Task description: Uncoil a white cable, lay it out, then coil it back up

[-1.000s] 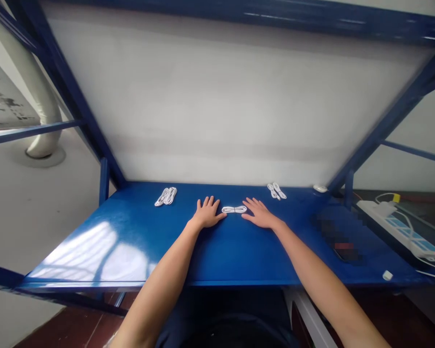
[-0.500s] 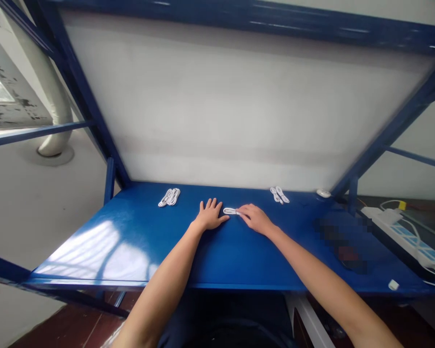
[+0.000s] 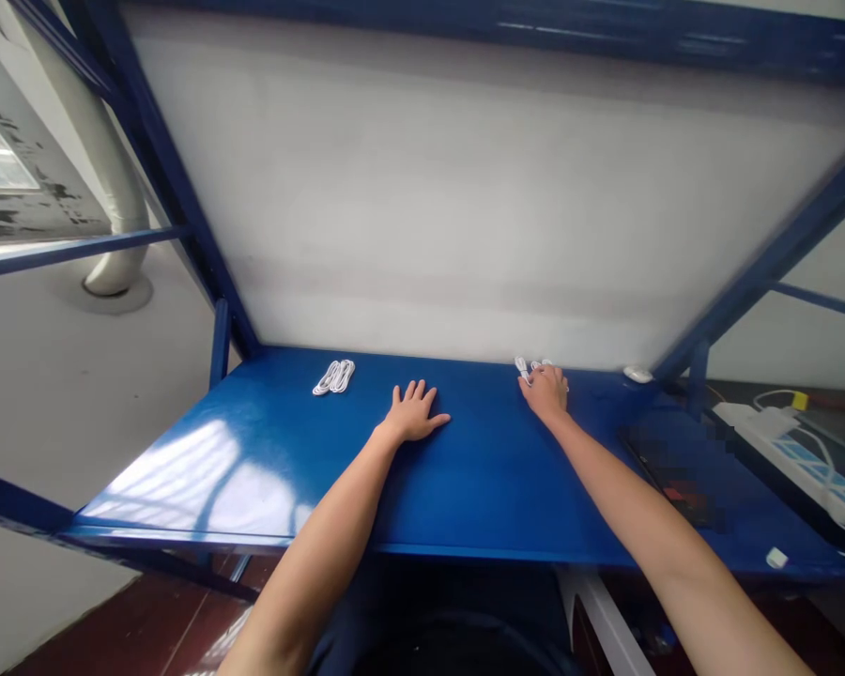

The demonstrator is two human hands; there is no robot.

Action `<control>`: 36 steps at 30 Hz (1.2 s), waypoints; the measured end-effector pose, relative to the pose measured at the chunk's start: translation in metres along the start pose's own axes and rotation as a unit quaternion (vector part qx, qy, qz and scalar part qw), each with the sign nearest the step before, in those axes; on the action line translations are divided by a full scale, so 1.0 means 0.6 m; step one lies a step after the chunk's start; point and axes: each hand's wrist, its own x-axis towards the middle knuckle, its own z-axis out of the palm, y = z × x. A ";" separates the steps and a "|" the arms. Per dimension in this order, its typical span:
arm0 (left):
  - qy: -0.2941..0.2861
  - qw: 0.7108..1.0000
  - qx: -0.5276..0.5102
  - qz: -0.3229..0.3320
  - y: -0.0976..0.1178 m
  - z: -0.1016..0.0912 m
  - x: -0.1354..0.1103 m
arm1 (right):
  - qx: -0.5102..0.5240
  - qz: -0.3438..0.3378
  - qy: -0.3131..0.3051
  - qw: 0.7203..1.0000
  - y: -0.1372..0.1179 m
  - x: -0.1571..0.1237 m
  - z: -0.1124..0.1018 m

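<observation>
A blue metal table [image 3: 479,488] spanned the view, with both bare arms reaching forward across it. The left hand [image 3: 415,411] lay flat and wide open on the surface, fingers spread. The right hand [image 3: 544,392], narrower and cupped, rested on a white cable bundle [image 3: 522,368] at the far edge; whether it gripped, I cannot tell. A second bundle [image 3: 333,377] lay well apart, beyond the left hand.

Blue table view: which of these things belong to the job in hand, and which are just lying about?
Part of the job:
right hand, on a bundled white cable
left hand, flat on the blue table
second bundled white cable

Lying about:
white power strip
small white rounded object
small white block
</observation>
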 end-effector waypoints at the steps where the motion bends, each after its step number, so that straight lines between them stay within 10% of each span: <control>1: 0.002 1.000 -0.001 -0.008 -0.003 -0.003 0.000 | -0.007 0.017 -0.002 1.000 0.000 0.000 0.000; 9: 0.169 0.937 0.046 -0.303 -0.105 -0.046 -0.011 | 0.027 0.044 0.008 0.999 -0.004 -0.012 -0.010; 36: 0.157 0.955 0.055 -0.245 -0.090 -0.029 -0.005 | 0.029 0.048 -0.020 0.998 -0.004 -0.022 -0.018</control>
